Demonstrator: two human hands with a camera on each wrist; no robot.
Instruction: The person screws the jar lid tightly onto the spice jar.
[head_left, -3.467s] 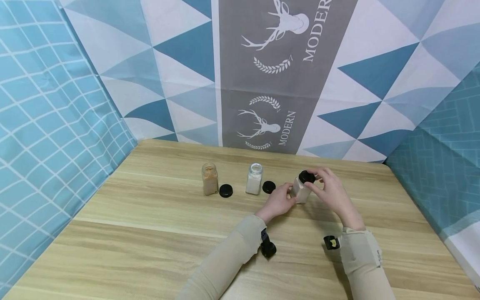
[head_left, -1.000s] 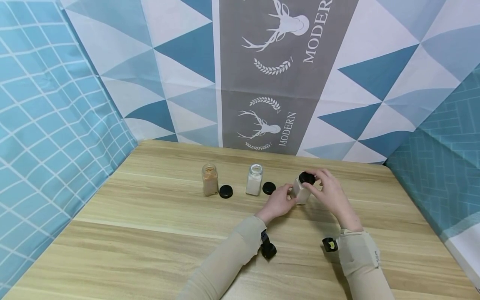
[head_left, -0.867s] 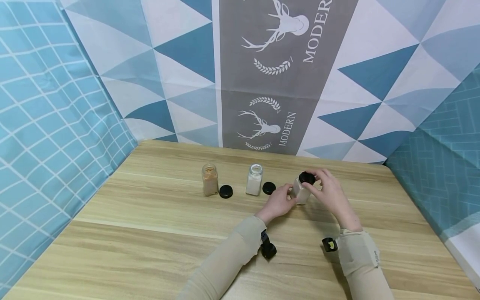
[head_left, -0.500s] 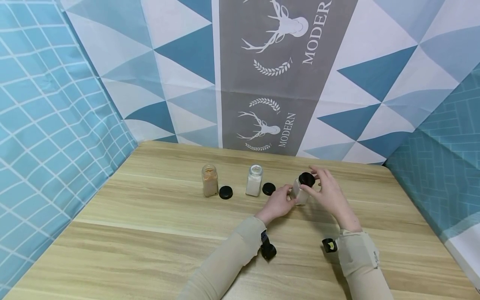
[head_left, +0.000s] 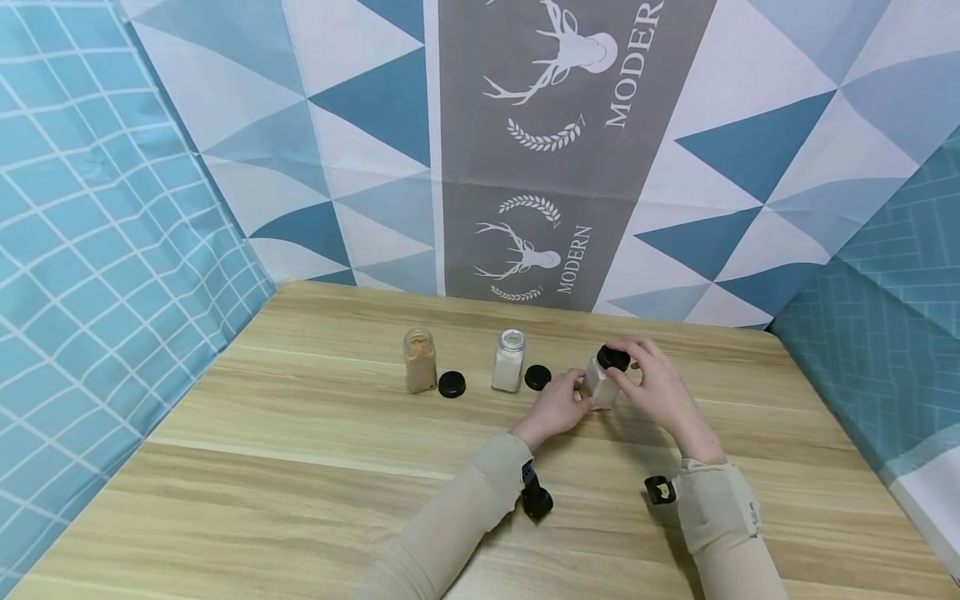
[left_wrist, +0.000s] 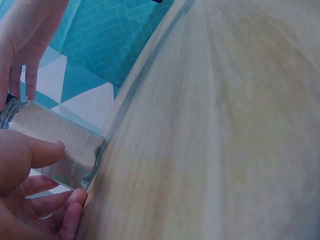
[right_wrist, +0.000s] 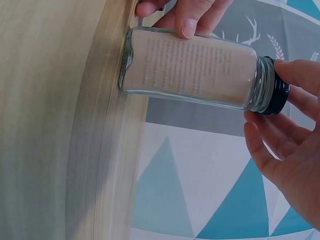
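Note:
A square glass spice jar [right_wrist: 192,67] of pale powder stands on the table at the right, with printed text on its side. My left hand [head_left: 557,406] grips its body, thumb on one face and fingers behind. On the jar's neck sits a black screw lid [head_left: 613,357]. My right hand [head_left: 660,392] pinches this lid between thumb and fingers. In the right wrist view some glass thread shows below the lid [right_wrist: 278,87]. From the left wrist view, the jar [left_wrist: 60,137] lies within the left hand's grasp, its base against the tabletop.
Left of the hands stand an uncapped jar of white powder [head_left: 507,367] and an uncapped jar of orange-brown powder [head_left: 421,367]. A black lid [head_left: 537,377] lies beside the white one, another black lid [head_left: 452,384] beside the brown one. Patterned cloth [head_left: 517,183] hangs behind the wooden table [head_left: 262,467].
My right fingers loosened and spread about the lid half a second ago and now pinch it again. The left hand keeps its grip on the jar, which stays in place.

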